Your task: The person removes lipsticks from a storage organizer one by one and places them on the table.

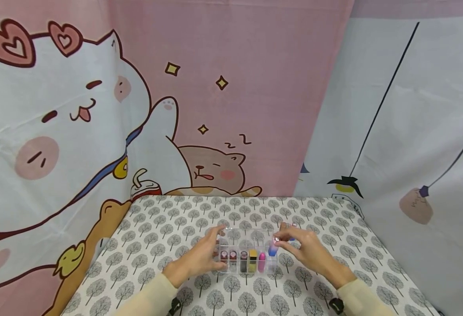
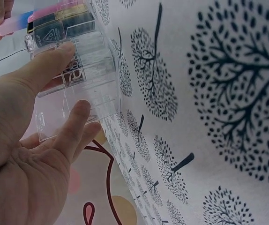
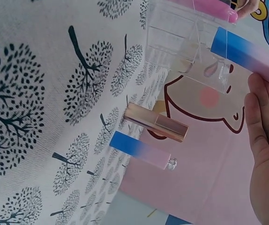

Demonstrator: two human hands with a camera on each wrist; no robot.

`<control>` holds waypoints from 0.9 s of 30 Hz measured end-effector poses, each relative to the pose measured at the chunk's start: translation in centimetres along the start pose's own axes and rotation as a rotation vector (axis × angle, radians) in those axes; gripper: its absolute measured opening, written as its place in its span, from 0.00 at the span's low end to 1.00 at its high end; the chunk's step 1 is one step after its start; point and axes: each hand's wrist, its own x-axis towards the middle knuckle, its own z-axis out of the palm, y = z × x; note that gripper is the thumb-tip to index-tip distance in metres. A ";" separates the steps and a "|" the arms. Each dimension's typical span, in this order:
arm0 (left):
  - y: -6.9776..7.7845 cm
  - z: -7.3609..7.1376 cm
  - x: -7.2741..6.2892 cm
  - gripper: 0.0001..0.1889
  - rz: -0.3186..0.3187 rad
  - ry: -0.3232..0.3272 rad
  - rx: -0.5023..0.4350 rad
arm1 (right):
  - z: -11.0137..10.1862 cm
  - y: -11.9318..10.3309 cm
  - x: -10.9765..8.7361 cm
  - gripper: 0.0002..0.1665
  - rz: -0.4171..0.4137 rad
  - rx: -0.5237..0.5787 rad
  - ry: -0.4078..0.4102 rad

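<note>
My left hand (image 1: 200,255) grips the left end of a clear compartment organizer (image 2: 99,77), thumb on the near side and fingers on the far side. A row of lip tubes stands in its front compartments: two dark red ones (image 1: 224,256), a black one (image 1: 244,263), a gold-topped one (image 1: 253,260) and a bright pink one (image 1: 261,262). At the right end, my right hand (image 1: 312,250) pinches a blue-to-pink lip gloss tube (image 3: 242,54) by its pink end. Its blue end points down at the organizer; whether it has entered a compartment I cannot tell.
Beyond the organizer's right end stand a rose-gold tube (image 3: 157,123) and another blue-to-pink tube (image 3: 140,150) with a gem-like top. A tree-patterned cloth (image 1: 152,263) covers the table. Cartoon-printed curtains (image 1: 278,87) rise behind and at both sides.
</note>
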 end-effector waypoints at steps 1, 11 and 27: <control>0.0 0.0 0.0 0.68 0.001 0.000 -0.008 | -0.1 0.0 0.1 0.21 -0.001 -0.003 0.004; -0.1 0.0 -0.1 0.68 0.005 0.003 0.000 | -0.7 0.1 0.4 0.22 0.002 -0.051 0.026; -0.3 0.1 0.0 0.67 0.003 0.003 0.015 | -2.1 1.1 1.0 0.22 -0.013 -0.041 0.053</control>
